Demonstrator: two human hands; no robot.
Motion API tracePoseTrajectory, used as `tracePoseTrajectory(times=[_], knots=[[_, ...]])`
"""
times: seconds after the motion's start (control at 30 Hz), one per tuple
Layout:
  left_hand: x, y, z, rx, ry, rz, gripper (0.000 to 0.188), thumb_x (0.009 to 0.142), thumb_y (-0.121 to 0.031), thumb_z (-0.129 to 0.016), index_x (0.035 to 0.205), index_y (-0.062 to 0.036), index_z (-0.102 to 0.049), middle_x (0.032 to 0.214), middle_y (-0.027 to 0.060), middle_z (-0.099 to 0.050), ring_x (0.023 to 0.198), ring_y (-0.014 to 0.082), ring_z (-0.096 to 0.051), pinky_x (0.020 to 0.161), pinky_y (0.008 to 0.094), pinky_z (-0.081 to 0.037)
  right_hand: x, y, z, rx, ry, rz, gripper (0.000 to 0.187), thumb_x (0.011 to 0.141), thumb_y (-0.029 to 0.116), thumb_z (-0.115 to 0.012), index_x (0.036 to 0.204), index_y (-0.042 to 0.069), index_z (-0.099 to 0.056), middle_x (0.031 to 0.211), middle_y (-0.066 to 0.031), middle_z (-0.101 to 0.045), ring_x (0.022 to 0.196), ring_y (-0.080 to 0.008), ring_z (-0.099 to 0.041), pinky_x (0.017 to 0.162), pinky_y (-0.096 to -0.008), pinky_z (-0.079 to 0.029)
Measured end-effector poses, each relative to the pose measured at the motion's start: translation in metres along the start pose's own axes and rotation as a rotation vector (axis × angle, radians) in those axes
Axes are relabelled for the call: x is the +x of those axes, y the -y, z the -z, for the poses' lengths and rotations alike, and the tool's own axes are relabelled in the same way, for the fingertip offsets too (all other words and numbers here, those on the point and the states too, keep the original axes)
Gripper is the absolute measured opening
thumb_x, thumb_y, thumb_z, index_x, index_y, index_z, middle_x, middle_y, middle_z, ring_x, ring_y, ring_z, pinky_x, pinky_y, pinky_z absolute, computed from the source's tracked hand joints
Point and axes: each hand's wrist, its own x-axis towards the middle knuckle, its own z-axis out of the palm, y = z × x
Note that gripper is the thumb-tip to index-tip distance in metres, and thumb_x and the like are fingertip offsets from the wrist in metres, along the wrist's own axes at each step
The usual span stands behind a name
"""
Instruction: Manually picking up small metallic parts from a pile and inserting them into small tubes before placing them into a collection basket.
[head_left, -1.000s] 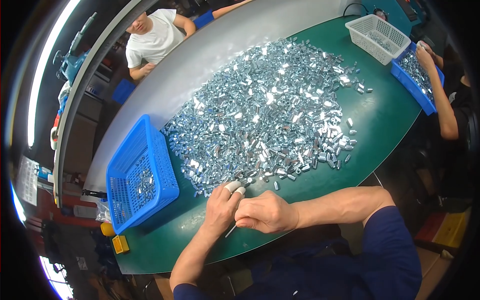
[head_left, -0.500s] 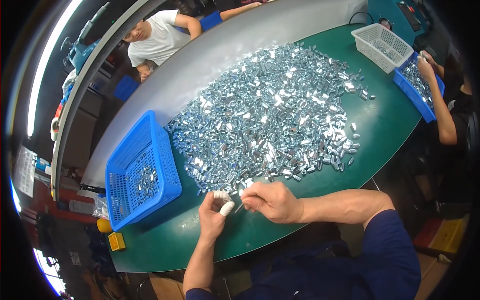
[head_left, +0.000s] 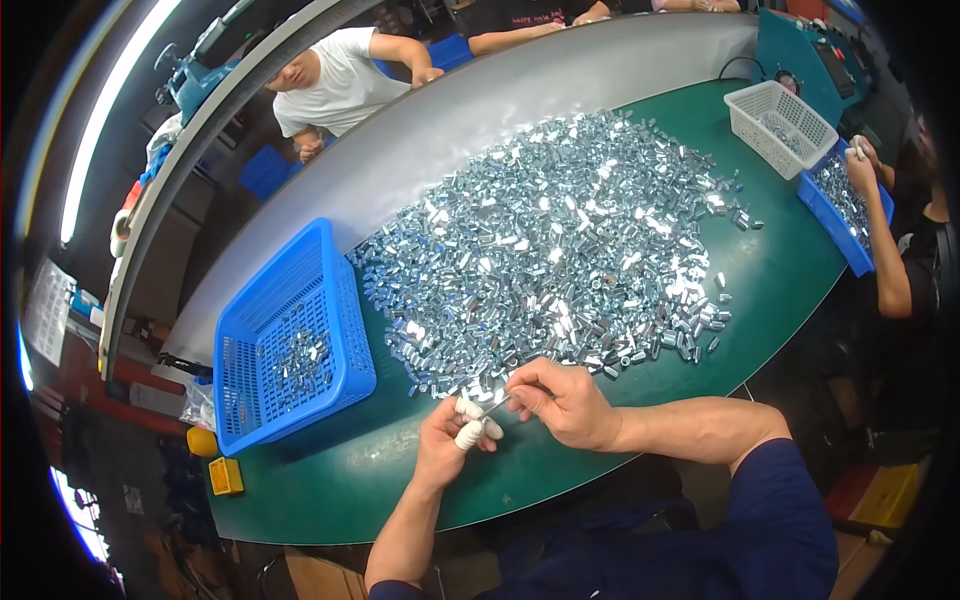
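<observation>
A large pile of small shiny metal sleeve-like pieces [head_left: 560,240] spreads over the green table [head_left: 760,290]. At its near edge, my left hand [head_left: 447,445] is closed, with white wraps on the thumb and fingers. Whatever sits between its fingertips is too small to make out. My right hand [head_left: 568,408] pinches a thin metal rod [head_left: 494,407]. The rod slants down to the left, and its tip reaches my left fingertips. Left of the pile stands a blue perforated basket [head_left: 352,340] with some metal pieces in the bottom.
A white basket [head_left: 745,105] and a blue bin [head_left: 832,225] of pieces stand at the far right, where a co-worker's hands [head_left: 862,160] are busy. A small yellow box [head_left: 226,476] is at the left edge. Another person [head_left: 345,80] sits beyond the grey raised border [head_left: 440,125].
The view has shifted slightly. My left fingers have drawn together around the rod's tip, and the rod's tip has come to them. My right hand still pinches the rod.
</observation>
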Motion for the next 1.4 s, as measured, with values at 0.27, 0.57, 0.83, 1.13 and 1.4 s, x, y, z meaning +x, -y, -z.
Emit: tracePoseTrajectory(times=[0.27, 0.57, 0.83, 1.13, 1.4], knots=[[-0.003, 0.004, 0.0, -0.008, 0.031, 0.036, 0.023, 0.1, -0.011, -0.07, 0.12, -0.0012, -0.064, 0.095, 0.0152, -0.075, 0.078, 0.0191, -0.072, 0.069, 0.0304, -0.06, -0.001, -0.001, -0.002, -0.028, 0.046, -0.01, 0.011, 0.105, 0.009, -0.06, 0.111, 0.0, -0.063, 0.086, -0.0089, -0.074, 0.069, -0.013, -0.071, 0.061, -0.0258, -0.057], [-0.001, 0.003, -0.007, 0.057, 0.007, 0.044, 0.021, 0.096, -0.006, -0.073, 0.116, -0.0008, -0.069, 0.098, 0.0111, -0.076, 0.087, 0.0181, -0.073, 0.075, 0.031, -0.061, 0.0, -0.006, -0.002, -0.195, 0.039, 0.01, 0.011, 0.1, 0.012, -0.067, 0.099, 0.001, -0.067, 0.081, -0.0089, -0.072, 0.064, -0.0179, -0.07, 0.058, -0.0313, -0.054], [-0.005, 0.003, -0.01, 0.164, -0.06, 0.074, 0.023, 0.09, -0.007, -0.081, 0.11, 0.0, -0.073, 0.098, 0.0058, -0.076, 0.087, 0.0123, -0.071, 0.078, 0.0275, -0.058, -0.001, -0.006, -0.002, -0.384, 0.117, -0.026, 0.028, 0.099, 0.03, -0.067, 0.083, 0.007, -0.065, 0.067, -0.0144, -0.066, 0.06, -0.037, -0.065, 0.053, -0.0459, -0.048], [-0.005, -0.002, -0.009, 0.336, -0.117, -0.054, 0.025, 0.089, -0.005, -0.081, 0.113, -0.0001, -0.075, 0.099, 0.0043, -0.076, 0.089, 0.0111, -0.071, 0.079, 0.0268, -0.057, -0.002, -0.015, -0.004, -0.446, 0.145, -0.022, 0.033, 0.1, 0.034, -0.066, 0.079, 0.007, -0.065, 0.063, -0.017, -0.063, 0.058, -0.0409, -0.062, 0.052, -0.0488, -0.046], [-0.007, -0.004, -0.007, 0.16, -0.09, 0.001, 0.027, 0.095, -0.002, -0.074, 0.121, 0.0014, -0.07, 0.11, 0.009, -0.074, 0.089, 0.016, -0.072, 0.079, 0.0295, -0.06, 0.0, -0.01, -0.005, -0.24, 0.125, -0.067, 0.018, 0.097, 0.021, -0.07, 0.088, 0.005, -0.065, 0.073, -0.0147, -0.067, 0.065, -0.036, -0.067, 0.057, -0.0435, -0.049]])
